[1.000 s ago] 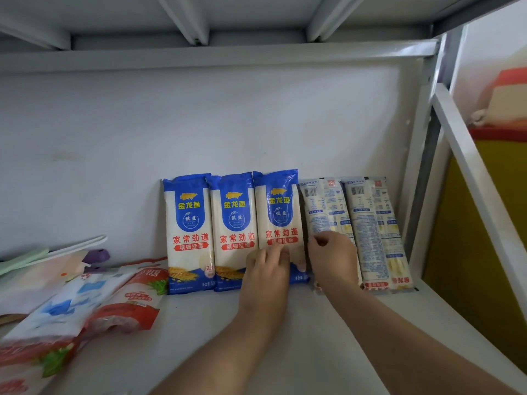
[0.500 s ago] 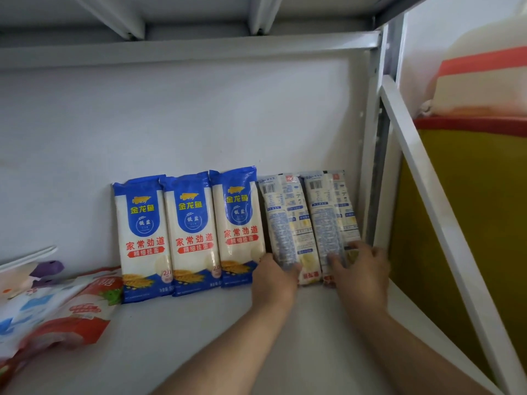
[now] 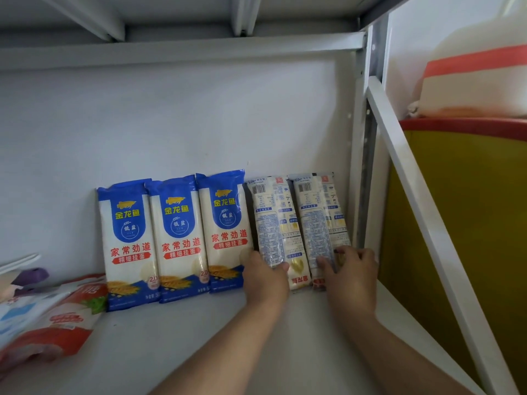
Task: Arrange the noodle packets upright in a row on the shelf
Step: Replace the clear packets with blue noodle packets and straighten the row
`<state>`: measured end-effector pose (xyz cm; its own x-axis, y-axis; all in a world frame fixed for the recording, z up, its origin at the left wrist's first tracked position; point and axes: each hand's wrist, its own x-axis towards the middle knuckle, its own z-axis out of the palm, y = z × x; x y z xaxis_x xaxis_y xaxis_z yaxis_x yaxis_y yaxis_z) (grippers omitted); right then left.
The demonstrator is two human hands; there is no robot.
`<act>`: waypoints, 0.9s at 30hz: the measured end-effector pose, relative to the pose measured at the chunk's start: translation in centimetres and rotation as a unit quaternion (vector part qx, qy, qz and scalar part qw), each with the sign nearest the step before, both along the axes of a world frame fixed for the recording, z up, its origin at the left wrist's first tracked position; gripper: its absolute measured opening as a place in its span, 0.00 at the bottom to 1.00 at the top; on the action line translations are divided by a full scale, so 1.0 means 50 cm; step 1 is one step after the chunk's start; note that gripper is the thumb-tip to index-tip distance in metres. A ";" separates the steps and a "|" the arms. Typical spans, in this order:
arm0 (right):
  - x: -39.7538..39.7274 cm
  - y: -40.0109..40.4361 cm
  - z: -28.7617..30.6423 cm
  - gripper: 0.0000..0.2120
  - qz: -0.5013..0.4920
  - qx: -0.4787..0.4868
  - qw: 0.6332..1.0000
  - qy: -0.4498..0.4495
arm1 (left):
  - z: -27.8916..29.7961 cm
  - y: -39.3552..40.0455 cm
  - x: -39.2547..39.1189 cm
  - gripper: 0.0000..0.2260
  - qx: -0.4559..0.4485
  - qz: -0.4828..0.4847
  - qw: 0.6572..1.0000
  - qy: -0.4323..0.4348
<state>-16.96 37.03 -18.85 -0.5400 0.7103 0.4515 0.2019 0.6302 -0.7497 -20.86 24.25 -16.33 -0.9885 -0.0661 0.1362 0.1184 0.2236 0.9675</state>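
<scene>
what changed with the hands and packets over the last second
The left hand left the third blue packet for the foot of the fourth packet. The right hand went from the fourth to the fifth packet. All five remain upright in the row.

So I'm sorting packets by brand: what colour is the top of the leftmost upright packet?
Blue, above a white body; head view shows the leftmost packet best.

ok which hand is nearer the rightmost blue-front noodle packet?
Left. The left hand sits at the lower right edge of the rightmost blue-front packet, gripping the pale packet beside it. The right hand is two packets away, on the end packet.
</scene>
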 end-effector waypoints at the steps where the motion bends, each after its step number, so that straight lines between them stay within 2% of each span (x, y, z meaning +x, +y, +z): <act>1: 0.000 0.000 0.000 0.22 0.000 -0.002 1.000 -0.002 | 0.001 -0.002 0.004 0.14 0.010 0.006 1.000 0.002; 6: -0.001 -0.001 0.001 0.22 0.006 -0.020 1.000 -0.003 | 0.021 -0.021 0.023 0.12 0.038 0.009 0.999 0.010; 12: 0.001 0.007 0.009 0.22 0.013 -0.068 0.998 -0.005 | 0.046 -0.052 0.057 0.12 0.042 -0.035 0.998 0.041; 15: 0.014 0.000 0.024 0.15 0.011 -0.085 0.996 0.030 | 0.056 -0.066 0.075 0.12 0.033 -0.057 0.996 0.059; 17: 0.037 -0.016 0.049 0.09 0.058 -0.127 0.986 0.095 | 0.065 -0.071 0.091 0.12 0.025 -0.067 0.995 0.068; 20: 0.082 -0.055 0.111 0.10 0.208 -0.222 0.937 0.172 | 0.078 -0.080 0.119 0.12 0.025 -0.082 0.994 0.060; 23: 0.119 -0.094 0.169 0.10 0.338 -0.272 0.890 0.140 | 0.090 -0.099 0.146 0.11 0.033 -0.091 0.994 0.055; 27: 0.159 -0.128 0.208 0.14 0.378 -0.299 0.870 0.102 | 0.111 -0.142 0.187 0.12 0.046 -0.103 0.993 0.037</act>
